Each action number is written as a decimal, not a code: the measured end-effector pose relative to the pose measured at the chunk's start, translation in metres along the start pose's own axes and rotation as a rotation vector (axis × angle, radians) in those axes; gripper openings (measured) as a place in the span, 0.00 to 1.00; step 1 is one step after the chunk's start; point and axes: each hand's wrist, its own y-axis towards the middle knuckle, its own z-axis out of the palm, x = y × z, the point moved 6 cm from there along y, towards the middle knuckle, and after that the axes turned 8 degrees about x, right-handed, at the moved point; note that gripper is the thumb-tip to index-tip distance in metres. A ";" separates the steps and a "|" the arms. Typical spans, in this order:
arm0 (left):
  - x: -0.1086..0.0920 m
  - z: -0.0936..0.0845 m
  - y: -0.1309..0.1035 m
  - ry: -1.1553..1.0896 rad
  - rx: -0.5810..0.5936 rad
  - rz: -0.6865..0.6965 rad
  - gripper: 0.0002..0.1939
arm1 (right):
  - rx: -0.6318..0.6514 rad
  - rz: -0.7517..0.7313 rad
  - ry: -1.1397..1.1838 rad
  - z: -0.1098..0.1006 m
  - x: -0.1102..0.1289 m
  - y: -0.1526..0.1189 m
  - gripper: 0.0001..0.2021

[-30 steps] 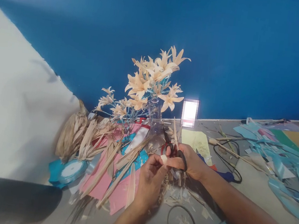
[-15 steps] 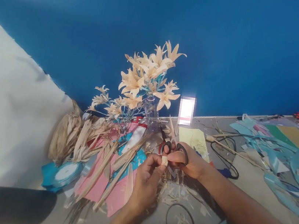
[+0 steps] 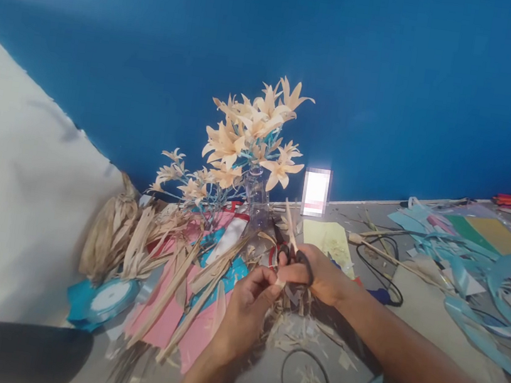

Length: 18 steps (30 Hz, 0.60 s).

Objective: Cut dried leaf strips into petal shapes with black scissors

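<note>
In the middle of the view my left hand (image 3: 248, 314) pinches a small piece of pale husk (image 3: 280, 282) between thumb and fingertips. My right hand (image 3: 317, 276) is closed round the dark handles of a pair of scissors (image 3: 292, 228), whose blades point up and away. Fingers of the right hand touch the husk piece and partly cover it. Behind both hands, a bunch of pale star-shaped flowers (image 3: 258, 122) stands in a clear plastic bottle (image 3: 258, 198).
Dried husks (image 3: 110, 231) and pink paper (image 3: 197, 338) lie to the left, beside a roll of blue ribbon (image 3: 107, 297). A yellow sheet (image 3: 331, 243) is beyond my right hand. Light blue ribbons (image 3: 467, 272) spread at right. A black cord loop (image 3: 311, 355) lies in front.
My right hand has shifted slightly left and down, its fingers now over the husk piece. The scissors tilt a little differently. The view has moved slightly.
</note>
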 end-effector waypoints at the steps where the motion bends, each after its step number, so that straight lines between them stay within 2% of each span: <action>1: 0.001 -0.001 0.000 -0.041 -0.006 0.002 0.11 | 0.010 -0.023 0.064 -0.004 0.001 0.000 0.17; 3: 0.003 -0.005 0.000 -0.130 -0.043 0.022 0.11 | 0.027 -0.074 0.124 -0.010 0.006 0.000 0.24; 5: 0.005 -0.009 0.001 -0.234 -0.088 0.062 0.10 | 0.077 -0.097 0.074 -0.009 0.010 -0.001 0.30; 9: 0.000 -0.012 0.003 -0.388 -0.117 0.145 0.09 | 0.249 -0.060 -0.123 0.012 0.010 -0.002 0.33; 12: -0.004 -0.015 0.001 -0.439 -0.182 0.165 0.11 | 0.335 -0.022 -0.224 0.025 0.001 -0.008 0.35; 15: -0.003 -0.019 -0.001 -0.438 -0.277 0.161 0.12 | 0.356 0.008 -0.228 0.029 -0.014 -0.015 0.36; 18: 0.000 -0.017 -0.001 -0.438 -0.281 0.149 0.12 | 0.349 0.012 -0.231 0.029 -0.031 -0.020 0.36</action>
